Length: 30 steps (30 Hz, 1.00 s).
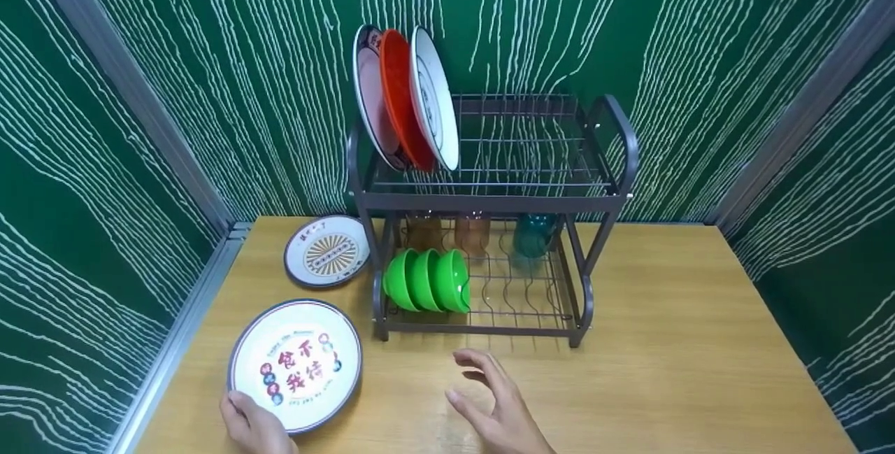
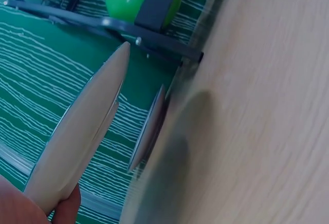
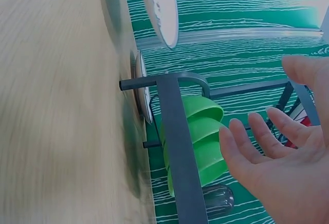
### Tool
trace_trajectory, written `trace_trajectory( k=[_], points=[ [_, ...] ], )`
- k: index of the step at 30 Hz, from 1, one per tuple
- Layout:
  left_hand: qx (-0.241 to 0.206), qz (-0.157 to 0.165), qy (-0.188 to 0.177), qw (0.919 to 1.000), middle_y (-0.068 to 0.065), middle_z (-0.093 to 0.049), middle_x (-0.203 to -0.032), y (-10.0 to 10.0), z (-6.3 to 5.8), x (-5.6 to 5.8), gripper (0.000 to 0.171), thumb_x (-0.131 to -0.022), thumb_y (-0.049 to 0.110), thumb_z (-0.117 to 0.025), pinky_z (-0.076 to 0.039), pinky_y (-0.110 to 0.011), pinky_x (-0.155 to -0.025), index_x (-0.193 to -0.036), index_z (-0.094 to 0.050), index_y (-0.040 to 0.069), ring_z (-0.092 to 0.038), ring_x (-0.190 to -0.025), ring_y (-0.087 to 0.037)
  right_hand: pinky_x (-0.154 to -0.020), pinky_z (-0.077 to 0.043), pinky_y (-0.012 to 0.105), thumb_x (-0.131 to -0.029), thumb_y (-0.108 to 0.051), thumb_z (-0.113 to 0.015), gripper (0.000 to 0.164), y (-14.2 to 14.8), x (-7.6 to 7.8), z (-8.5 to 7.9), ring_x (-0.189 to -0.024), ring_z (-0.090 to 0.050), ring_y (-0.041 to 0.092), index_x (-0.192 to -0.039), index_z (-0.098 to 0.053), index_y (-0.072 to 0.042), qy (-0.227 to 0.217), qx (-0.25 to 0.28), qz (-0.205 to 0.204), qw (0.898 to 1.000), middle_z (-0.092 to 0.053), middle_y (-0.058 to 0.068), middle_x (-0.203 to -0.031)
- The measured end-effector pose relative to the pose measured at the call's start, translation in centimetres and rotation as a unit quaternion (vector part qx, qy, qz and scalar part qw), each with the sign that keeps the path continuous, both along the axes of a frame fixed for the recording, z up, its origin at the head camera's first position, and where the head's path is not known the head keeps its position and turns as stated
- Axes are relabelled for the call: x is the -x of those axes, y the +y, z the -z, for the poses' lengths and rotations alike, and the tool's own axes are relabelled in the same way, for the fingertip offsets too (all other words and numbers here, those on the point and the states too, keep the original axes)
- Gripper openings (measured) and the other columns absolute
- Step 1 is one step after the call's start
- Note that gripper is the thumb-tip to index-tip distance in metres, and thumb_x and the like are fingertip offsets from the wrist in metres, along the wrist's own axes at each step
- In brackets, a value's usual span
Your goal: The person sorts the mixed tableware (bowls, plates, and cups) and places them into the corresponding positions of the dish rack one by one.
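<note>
At the front left, my left hand (image 1: 255,426) pinches the near-left rim of a white plate (image 1: 328,363) with a blue edge and red lettering. In the left wrist view this plate (image 2: 82,121) is seen edge-on, raised off the table, its shadow falling on the wood. My right hand (image 1: 500,405) hovers in front of the dish rack (image 1: 482,330) with loosely bent fingers and nothing in them. From the right wrist the same hand (image 3: 288,157) appears beside the rack, apart from the green bowls (image 3: 208,131).
A second patterned plate (image 1: 328,251) lies on the table left of the rack. Three plates, one of them an orange plate (image 1: 405,104), stand upright on the upper tier. Below are three nested green bowls (image 1: 426,282) and several glasses, including a teal glass (image 1: 535,236). Green walls enclose the table.
</note>
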State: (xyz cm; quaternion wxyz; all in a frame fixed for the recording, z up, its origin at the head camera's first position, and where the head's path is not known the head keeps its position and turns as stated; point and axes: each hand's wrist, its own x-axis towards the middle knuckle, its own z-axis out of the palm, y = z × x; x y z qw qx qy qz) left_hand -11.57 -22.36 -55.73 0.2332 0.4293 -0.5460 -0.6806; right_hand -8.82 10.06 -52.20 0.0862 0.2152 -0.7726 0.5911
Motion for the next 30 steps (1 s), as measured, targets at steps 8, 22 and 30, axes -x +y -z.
trace_trajectory(
  k=[8, 22, 30],
  points=[
    [0.019, 0.015, -0.01, 0.9997, -0.004, -0.025, -0.154, 1.8, -0.9, -1.2, 0.059, -0.1, 0.049, -0.023, -0.021, -0.027, -0.113, -0.151, -0.023, 0.02, -0.025, -0.139, -0.017, -0.094, -0.046, 0.043, -0.092, -0.017, -0.063, 0.046, -0.8, -0.3, -1.7, -0.115, -0.049, 0.03, -0.133, -0.044, -0.009, -0.027, 0.021, -0.015, 0.999, -0.049, 0.007, -0.128],
    [0.026, 0.096, 0.043, 0.9941, -0.01, -0.056, -0.127, 5.2, -2.0, -2.5, 0.061, -0.094, 0.058, -0.03, -0.051, -0.018, -0.073, -0.145, -0.037, 0.025, -0.061, -0.087, -0.002, -0.099, -0.043, 0.037, -0.092, -0.023, -0.064, 0.059, -1.9, 0.9, 1.8, -0.122, -0.049, 0.028, -0.142, -0.033, -0.019, -0.07, 0.052, -0.026, 0.996, -0.042, 0.005, -0.138],
    [0.04, 0.146, 0.033, 0.988, -0.015, -0.056, -0.124, 6.3, -2.7, -3.0, 0.064, -0.093, 0.06, -0.03, -0.055, -0.027, -0.069, -0.146, -0.035, 0.025, -0.064, -0.081, -0.01, -0.102, -0.041, 0.033, -0.092, -0.032, -0.063, 0.071, -2.4, 1.1, 1.5, -0.124, -0.048, 0.019, -0.148, -0.02, -0.028, -0.169, 0.053, -0.019, 0.984, -0.035, 0.009, -0.144]
  ],
)
